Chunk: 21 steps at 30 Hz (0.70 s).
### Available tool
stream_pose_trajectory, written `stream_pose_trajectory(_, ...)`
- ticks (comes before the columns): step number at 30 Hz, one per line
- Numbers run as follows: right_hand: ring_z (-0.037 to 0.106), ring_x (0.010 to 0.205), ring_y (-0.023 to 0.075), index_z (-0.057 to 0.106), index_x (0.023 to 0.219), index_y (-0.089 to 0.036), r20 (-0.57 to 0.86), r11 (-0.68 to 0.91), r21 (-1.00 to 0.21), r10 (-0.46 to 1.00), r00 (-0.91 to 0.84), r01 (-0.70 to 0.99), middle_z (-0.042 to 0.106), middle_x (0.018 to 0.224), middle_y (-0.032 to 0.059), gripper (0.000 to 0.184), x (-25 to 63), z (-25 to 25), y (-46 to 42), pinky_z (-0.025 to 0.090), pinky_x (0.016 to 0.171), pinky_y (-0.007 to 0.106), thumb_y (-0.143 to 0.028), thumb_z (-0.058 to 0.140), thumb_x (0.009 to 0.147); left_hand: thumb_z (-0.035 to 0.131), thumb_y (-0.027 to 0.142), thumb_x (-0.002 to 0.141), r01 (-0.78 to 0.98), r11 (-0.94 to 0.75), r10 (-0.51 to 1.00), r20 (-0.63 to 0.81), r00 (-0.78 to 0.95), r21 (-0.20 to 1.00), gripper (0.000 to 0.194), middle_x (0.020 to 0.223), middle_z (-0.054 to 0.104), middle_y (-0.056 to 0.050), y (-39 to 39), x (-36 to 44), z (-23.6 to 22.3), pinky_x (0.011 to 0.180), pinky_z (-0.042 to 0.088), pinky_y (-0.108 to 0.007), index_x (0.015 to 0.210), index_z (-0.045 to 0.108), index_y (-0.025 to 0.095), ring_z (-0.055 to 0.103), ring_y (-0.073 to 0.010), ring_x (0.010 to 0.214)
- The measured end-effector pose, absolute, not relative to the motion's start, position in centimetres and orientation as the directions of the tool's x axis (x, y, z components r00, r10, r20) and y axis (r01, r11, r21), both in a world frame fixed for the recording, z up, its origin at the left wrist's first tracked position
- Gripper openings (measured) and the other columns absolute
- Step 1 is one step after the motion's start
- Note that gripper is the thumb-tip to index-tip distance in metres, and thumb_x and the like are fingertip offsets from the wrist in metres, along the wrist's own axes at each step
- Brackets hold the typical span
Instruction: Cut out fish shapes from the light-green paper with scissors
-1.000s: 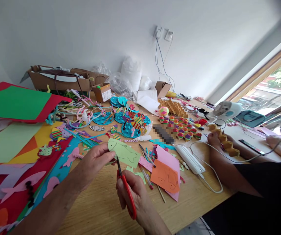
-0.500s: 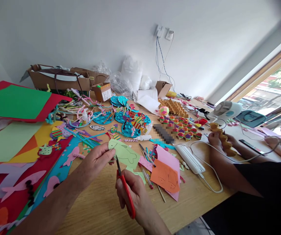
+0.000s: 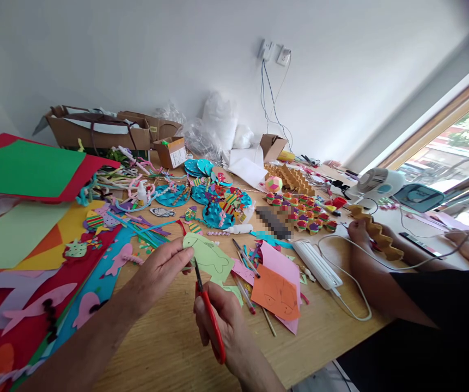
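Observation:
A piece of light green paper (image 3: 207, 255) with a fish drawn on it is pinched at its left end by my left hand (image 3: 171, 261). In my right hand (image 3: 224, 321) are red-handled scissors (image 3: 212, 321), their dark blades pointing up at the paper's lower edge near my left fingertips. Much of the blades lies against or behind the paper, so how far they are apart is hard to see. Light green scraps (image 3: 234, 293) lie on the table below the paper. An orange paper (image 3: 275, 294) with drawn outlines rests on a pink sheet (image 3: 289, 269) to the right.
At the right a co-worker's hand (image 3: 359, 233) holds a brown egg-carton strip (image 3: 381, 239). A white power strip (image 3: 317, 265) with a looping cable lies between us. Coloured sheets and paper fish cover the left side; pipe cleaners, blue plates and cardboard boxes (image 3: 99, 133) stand behind.
The green paper's left end looks slightly more trimmed along the fish's head, with my hands nearly still. The co-worker's egg-carton strip has shifted a little to the right.

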State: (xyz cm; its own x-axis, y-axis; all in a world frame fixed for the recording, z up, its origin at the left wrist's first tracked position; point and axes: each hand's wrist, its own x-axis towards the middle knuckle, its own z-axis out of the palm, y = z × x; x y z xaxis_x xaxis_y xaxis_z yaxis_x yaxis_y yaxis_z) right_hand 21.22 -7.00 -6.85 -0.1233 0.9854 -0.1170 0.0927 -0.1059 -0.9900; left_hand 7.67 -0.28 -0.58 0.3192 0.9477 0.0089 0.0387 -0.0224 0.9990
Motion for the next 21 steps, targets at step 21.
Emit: stream_pose_trajectory(21, 0.037, 0.04, 0.0093, 0.045, 0.066, -0.022, -0.035, -0.055, -0.988, 0.99, -0.137, -0.143, 0.044, 0.044, -0.0057, 0.053, 21.2, -6.9, -6.8, 0.027, 0.041, 0.022, -0.072, 0.049, 0.082, 0.066, 0.028, 0.076, -0.096, 0.119, 0.911, -0.071, 0.406, 0.988, 0.009, 0.077, 0.064, 0.003, 0.8, 7.2, -3.0, 0.07, 0.047, -0.025, 0.082, 0.067, 0.021, 0.056, -0.0151, 0.073)
